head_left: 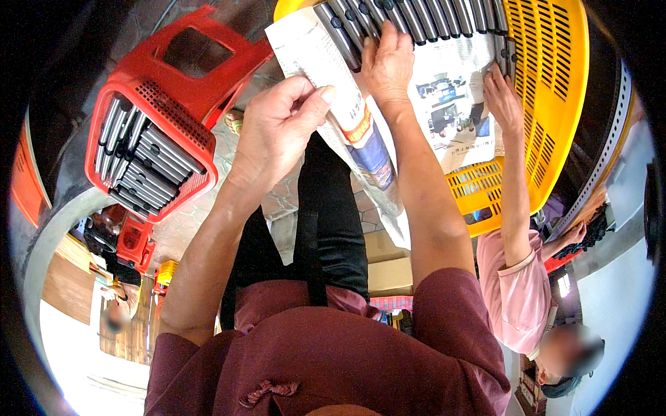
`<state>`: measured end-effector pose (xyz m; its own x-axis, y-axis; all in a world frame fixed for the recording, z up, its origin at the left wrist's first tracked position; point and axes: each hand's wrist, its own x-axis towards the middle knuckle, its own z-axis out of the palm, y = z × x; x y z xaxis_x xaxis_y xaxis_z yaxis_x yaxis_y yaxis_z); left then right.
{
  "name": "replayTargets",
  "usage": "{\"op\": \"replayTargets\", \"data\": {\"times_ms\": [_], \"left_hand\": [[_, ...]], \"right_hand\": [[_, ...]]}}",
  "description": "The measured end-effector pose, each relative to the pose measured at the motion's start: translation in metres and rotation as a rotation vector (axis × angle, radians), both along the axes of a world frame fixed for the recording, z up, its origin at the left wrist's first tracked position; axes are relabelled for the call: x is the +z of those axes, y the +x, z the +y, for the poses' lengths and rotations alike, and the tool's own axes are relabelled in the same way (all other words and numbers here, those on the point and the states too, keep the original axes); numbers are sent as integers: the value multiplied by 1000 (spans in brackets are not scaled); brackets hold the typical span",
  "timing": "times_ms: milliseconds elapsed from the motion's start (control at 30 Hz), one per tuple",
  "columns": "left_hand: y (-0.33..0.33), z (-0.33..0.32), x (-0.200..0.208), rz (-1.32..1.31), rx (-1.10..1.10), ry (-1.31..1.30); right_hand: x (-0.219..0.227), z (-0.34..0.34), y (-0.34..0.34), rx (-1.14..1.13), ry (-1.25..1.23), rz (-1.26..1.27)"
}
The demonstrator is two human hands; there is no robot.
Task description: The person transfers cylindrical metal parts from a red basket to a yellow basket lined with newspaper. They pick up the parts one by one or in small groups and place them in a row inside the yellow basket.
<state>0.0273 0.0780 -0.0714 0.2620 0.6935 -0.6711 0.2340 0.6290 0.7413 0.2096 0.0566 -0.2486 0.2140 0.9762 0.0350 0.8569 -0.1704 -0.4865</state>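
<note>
My left hand (283,132) is closed, thumb against the fingers, pinching the edge of a printed newspaper sheet (371,149). The newspaper lines a yellow slotted plastic basket (548,90) and hangs over its near side. My right hand (390,66) lies on the paper with its fingers stretched out, their tips touching the near ends of a row of shiny dark metal tubes (437,19) with black ends. At the right of that row, a co-worker's hand (503,100) reaches in, its fingertips at the tubes there.
A red plastic basket (149,104) to the left holds many similar tubes (149,163). Cardboard boxes (388,267) stand on the floor behind my legs. The co-worker in a pink shirt (513,291) is close on my right. Another person (121,305) appears far left.
</note>
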Motion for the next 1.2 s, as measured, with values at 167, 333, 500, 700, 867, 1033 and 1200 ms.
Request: {"op": "replayTargets", "data": {"times_ms": [167,333,500,700,867,1033,1200], "left_hand": [[0,0,-3,-23,-2,32],[-3,1,-3,17,-60,-7],[-2,1,-4,9,-53,-7],[-3,0,-4,27,-60,-21],[-4,-1,-7,30,-76,-6],[-4,0,-7,26,-77,2],[-4,2,-5,23,-80,3]], "right_hand": [[-13,3,9,-17,-36,-69],[-19,1,8,6,-11,-108],[-12,0,14,8,-31,-68],[-9,14,37,-63,-6,-99],[-19,16,45,-57,-50,-164],[-24,15,49,-24,-34,-179],[-16,17,54,38,-71,-254]]}}
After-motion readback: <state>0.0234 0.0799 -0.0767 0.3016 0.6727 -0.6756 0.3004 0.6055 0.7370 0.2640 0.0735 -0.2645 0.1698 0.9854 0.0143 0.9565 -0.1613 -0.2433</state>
